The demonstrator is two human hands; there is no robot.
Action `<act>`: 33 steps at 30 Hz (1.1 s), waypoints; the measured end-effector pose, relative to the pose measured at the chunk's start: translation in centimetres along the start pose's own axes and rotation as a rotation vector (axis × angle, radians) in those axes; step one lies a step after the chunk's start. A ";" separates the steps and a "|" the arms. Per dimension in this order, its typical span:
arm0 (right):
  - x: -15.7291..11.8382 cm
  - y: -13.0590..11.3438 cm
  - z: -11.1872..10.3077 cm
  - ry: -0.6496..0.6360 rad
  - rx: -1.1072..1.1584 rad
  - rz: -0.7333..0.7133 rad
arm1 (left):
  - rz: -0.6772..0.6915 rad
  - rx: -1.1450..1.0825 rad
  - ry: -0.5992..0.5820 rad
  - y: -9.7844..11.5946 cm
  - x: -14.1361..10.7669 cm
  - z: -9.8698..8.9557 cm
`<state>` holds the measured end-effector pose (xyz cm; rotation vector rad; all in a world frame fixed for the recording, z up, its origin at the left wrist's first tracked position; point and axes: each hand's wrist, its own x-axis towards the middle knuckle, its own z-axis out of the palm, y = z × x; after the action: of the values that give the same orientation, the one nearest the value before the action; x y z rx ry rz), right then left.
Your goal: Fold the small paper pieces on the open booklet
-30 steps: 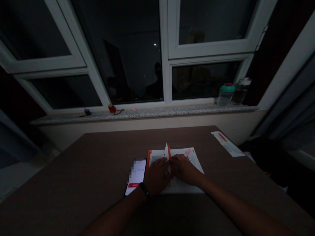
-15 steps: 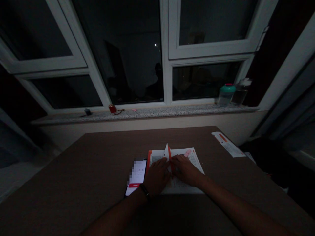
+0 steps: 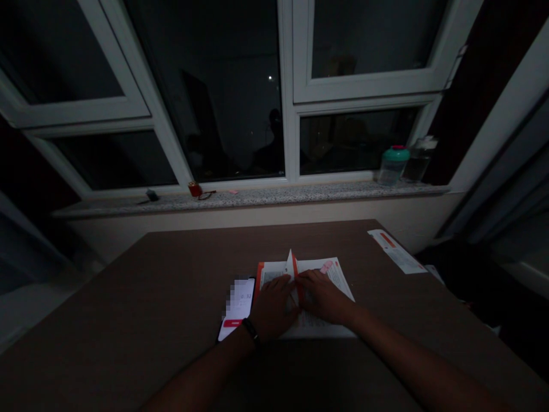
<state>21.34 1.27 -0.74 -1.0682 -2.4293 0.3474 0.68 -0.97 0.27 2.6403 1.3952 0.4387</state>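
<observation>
An open booklet (image 3: pixel 343 284) with white pages and orange edges lies on the brown table. Near its middle a folded white and orange page (image 3: pixel 291 262) stands up, pinched between my two hands. My left hand (image 3: pixel 274 306) presses on it from the left, its fingers bent against the fold; a dark band is on the wrist. From the right, my right hand (image 3: pixel 323 296) holds the same page with its fingertips. A pink piece (image 3: pixel 326 266) lies at the top of the right page. Just left of the booklet is a lit phone (image 3: pixel 238 303).
A printed paper strip (image 3: pixel 398 253) lies at the table's (image 3: pixel 184 257) right edge. On the window sill (image 3: pixel 261 196) are a teal-lidded bottle (image 3: pixel 393 165), a clear bottle (image 3: pixel 419 160), a small red item (image 3: pixel 194 189) and a small dark item (image 3: pixel 151 195).
Both hands keep nearly the same place and hold on the folded page. The digits on the phone's screen have changed.
</observation>
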 end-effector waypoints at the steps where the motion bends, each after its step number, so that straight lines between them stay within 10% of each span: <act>1: 0.0 0.0 -0.1 -0.008 0.003 -0.004 | 0.003 0.002 -0.005 0.0 0.0 0.0; 33: -0.5 -0.1 -0.5 -0.096 -0.064 -0.001 | 0.045 0.056 -0.003 -0.1 0.2 0.7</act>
<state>21.82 0.85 -0.47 -1.1009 -2.5409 0.3302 0.89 -0.76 -0.44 2.7198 1.3696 0.4066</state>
